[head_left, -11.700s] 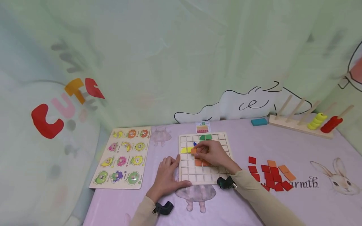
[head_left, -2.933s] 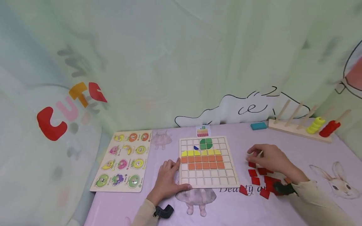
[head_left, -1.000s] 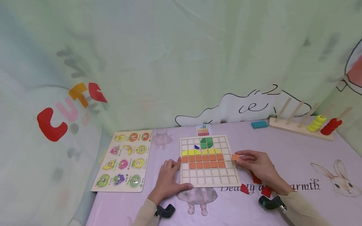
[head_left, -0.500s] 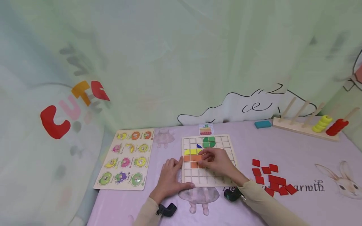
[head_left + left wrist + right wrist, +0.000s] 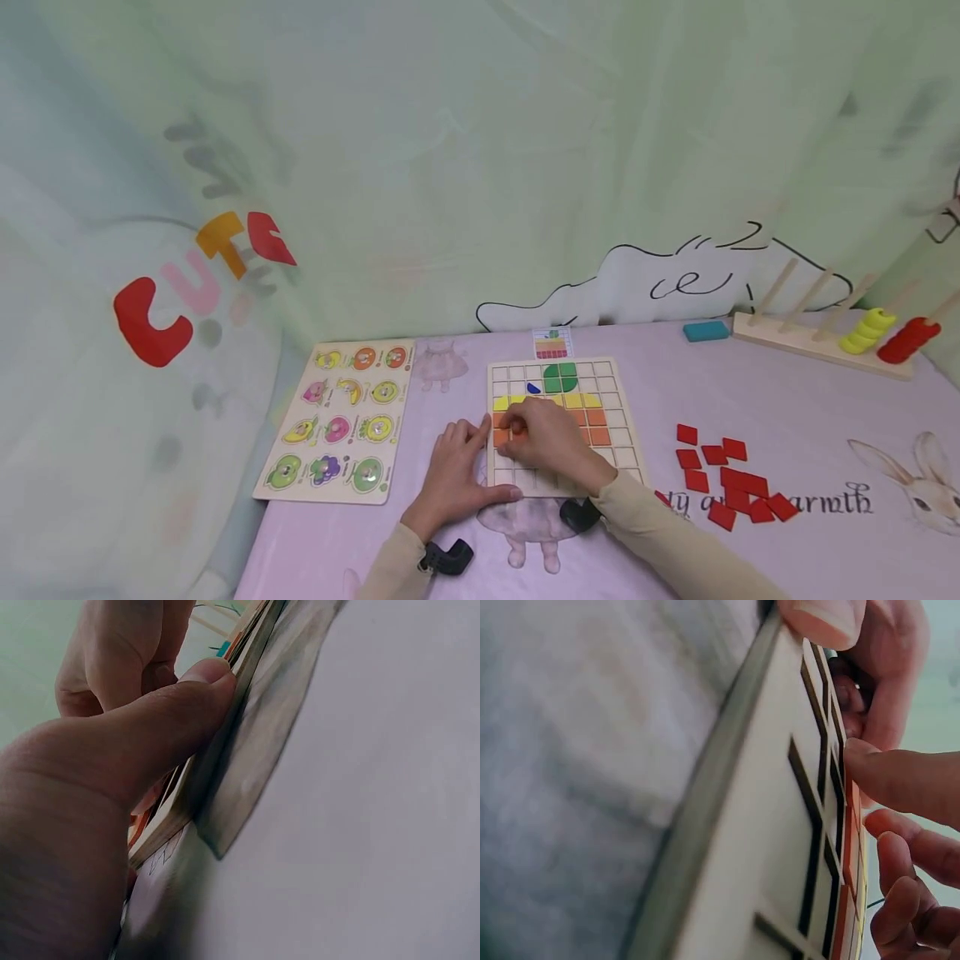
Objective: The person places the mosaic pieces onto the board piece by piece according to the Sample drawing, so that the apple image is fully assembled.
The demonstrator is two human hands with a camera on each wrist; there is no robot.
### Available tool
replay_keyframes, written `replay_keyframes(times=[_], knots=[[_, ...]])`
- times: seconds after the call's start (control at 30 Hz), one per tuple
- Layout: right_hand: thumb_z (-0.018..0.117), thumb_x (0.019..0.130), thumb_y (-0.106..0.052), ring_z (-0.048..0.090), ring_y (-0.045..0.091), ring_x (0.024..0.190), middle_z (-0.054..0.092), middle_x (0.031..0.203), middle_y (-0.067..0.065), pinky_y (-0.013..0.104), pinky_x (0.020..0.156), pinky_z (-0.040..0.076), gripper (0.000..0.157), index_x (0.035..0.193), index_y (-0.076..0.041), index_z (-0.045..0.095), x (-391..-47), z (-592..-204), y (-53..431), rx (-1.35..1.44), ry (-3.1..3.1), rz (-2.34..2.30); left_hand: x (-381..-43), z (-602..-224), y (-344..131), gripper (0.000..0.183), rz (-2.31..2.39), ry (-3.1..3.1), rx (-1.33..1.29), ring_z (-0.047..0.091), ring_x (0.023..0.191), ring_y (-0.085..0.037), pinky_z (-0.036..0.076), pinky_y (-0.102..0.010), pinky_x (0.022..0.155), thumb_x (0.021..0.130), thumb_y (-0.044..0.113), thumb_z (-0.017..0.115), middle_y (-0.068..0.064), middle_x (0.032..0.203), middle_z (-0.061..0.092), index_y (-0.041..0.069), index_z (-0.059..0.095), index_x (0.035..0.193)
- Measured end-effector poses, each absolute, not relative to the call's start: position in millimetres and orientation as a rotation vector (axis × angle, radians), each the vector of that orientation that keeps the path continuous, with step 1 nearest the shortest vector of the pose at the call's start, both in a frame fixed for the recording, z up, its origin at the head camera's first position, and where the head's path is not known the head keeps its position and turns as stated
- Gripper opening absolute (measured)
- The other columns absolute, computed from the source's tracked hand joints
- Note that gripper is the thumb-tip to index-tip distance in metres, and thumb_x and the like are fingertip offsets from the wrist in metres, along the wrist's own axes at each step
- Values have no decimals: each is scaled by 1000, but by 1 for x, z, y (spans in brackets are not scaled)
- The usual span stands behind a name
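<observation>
A wooden grid board (image 5: 625, 457) lies in front of me, holding green, blue, yellow and orange pieces in its cells. My left hand (image 5: 452, 479) steadies its near left corner, forefinger along the left side and straight thumb (image 5: 169, 712) pressed on the near edge. Over the board's left part, my right hand (image 5: 551, 437) pinches an orange square tile (image 5: 500, 437) at the leftmost cell of the second orange row. The right wrist view has its thumb (image 5: 885, 772) touching the tile's edge. Some middle cells are hidden under this hand.
Several red square tiles (image 5: 737, 500) lie scattered to the right. A pattern card (image 5: 552, 342) sits behind the board. A fruit puzzle board (image 5: 324, 446) lies left. A teal block (image 5: 705, 331) and a peg stand (image 5: 817, 343) with yellow and red rings are at the back right.
My right hand has brought an orange tile from the pile on the right across to the board's left column. Earlier, more orange tiles were added in two rows. The left hand stays put.
</observation>
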State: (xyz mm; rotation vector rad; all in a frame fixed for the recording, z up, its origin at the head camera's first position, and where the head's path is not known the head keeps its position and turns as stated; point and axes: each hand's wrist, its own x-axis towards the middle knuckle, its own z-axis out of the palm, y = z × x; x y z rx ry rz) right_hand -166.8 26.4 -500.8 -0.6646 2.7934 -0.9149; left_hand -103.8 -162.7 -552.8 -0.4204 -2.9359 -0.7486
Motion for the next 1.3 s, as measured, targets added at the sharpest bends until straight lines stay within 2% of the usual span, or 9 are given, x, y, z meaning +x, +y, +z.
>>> replay_keyframes(times=[0.3, 0.7, 0.87, 1.0, 1.13, 1.3], knots=[[93, 81, -23, 52, 10, 72, 61, 72, -11, 29, 66, 42, 16, 88, -18, 80, -167, -501, 27, -625, 2805, -949, -104, -552, -161, 118, -743, -2944, -421, 34, 95, -10, 31, -29, 86, 72, 74, 84, 6, 102, 41, 12, 41, 164], [95, 80, -26, 51, 8, 69, 58, 71, -12, 27, 65, 39, 20, 82, -22, 76, -164, -505, 38, -602, 2850, -953, -103, -551, -161, 119, -714, -2960, -409, 33, 95, -11, 29, -28, 85, 73, 77, 82, 6, 102, 40, 12, 42, 163], [94, 80, -29, 55, 7, 72, 62, 74, -11, 29, 69, 44, 20, 84, -20, 76, -164, -500, 48, -602, 2828, -1018, -104, -553, -161, 119, -708, -2951, -423, 33, 95, -11, 30, -28, 85, 72, 77, 82, 5, 102, 40, 11, 43, 163], [92, 82, -28, 57, 11, 76, 66, 79, -8, 32, 72, 46, 20, 90, -16, 78, -165, -489, 73, -557, 2832, -1039, -105, -553, -161, 119, -706, -2940, -426, 33, 95, -11, 31, -29, 85, 72, 76, 82, 5, 103, 41, 10, 43, 163], [91, 84, -30, 56, 17, 79, 66, 84, -2, 33, 69, 45, 26, 97, -11, 79, -167, -478, 116, -446, 2829, -972, -104, -553, -161, 119, -727, -2944, -413, 33, 95, -11, 30, -29, 85, 72, 76, 82, 5, 103, 40, 10, 43, 163], [90, 83, -35, 61, 25, 86, 71, 100, 12, 38, 70, 50, 44, 110, -3, 75, -169, -469, 182, -332, 2821, -808, -103, -554, -162, 119, -741, -2943, -412, 32, 94, -10, 29, -28, 84, 72, 76, 82, 6, 103, 40, 10, 43, 163]])
